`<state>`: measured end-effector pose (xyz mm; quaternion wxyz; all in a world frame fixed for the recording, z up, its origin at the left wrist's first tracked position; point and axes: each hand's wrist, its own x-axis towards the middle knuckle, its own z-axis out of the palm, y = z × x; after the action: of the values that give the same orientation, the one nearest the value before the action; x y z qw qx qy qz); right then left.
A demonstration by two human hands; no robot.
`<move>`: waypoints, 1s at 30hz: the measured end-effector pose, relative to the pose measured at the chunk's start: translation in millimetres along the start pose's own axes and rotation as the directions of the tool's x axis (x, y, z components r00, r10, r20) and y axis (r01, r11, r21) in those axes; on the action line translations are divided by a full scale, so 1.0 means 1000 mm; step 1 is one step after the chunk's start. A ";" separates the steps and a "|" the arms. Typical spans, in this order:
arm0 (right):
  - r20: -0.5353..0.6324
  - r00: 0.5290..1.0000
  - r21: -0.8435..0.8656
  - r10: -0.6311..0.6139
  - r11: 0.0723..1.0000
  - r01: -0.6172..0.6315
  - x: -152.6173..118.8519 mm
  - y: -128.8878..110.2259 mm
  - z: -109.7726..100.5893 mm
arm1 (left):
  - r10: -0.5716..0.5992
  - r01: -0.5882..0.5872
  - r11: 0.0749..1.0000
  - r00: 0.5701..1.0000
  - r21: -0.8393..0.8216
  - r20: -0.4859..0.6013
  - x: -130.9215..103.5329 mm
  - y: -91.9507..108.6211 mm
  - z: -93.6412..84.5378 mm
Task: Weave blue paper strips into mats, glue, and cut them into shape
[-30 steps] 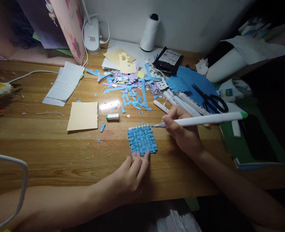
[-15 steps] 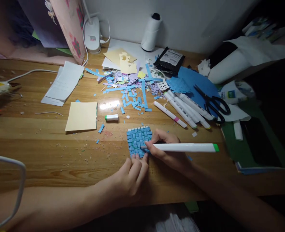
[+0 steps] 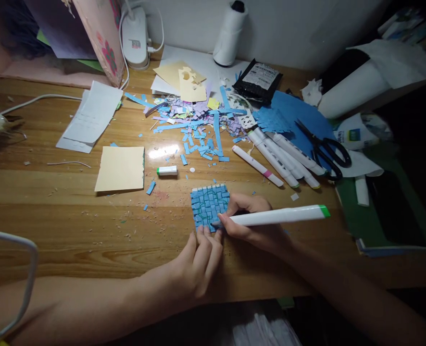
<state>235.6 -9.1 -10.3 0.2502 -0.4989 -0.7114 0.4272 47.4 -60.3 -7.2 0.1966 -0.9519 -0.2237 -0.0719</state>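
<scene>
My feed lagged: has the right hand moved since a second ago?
Yes: against the blue woven square, the right hand has moved left and nearer the person. The marker now has its tip over the square's near half.

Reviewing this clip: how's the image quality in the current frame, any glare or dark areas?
Head view: white glare on the brown wooden desk above the small green-and-white marker cap; deep shadow swallows the right edge, hiding detail around the dark green folder; the woven blue paper square reads clearly, though its green lines have low contrast.
</scene>
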 end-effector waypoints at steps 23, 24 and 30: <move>0.024 0.998 0.051 0.056 0.997 -0.057 0.001 0.005 -0.008 | 0.014 -0.015 1.000 1.000 0.019 0.023 0.000 -0.001 0.000; 0.016 0.998 0.059 0.061 0.996 -0.062 0.001 0.005 -0.008 | 0.011 -0.011 1.000 1.000 0.017 0.023 0.000 -0.001 0.000; 0.049 0.996 0.054 0.070 0.996 -0.073 0.001 0.003 -0.007 | 0.003 -0.003 1.000 1.000 0.008 0.000 0.000 -0.001 -0.001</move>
<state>242.5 -5.1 -9.1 0.2320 -0.5067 -0.6864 0.4672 47.1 -59.3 -6.2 0.2003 -0.9515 -0.2226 -0.0707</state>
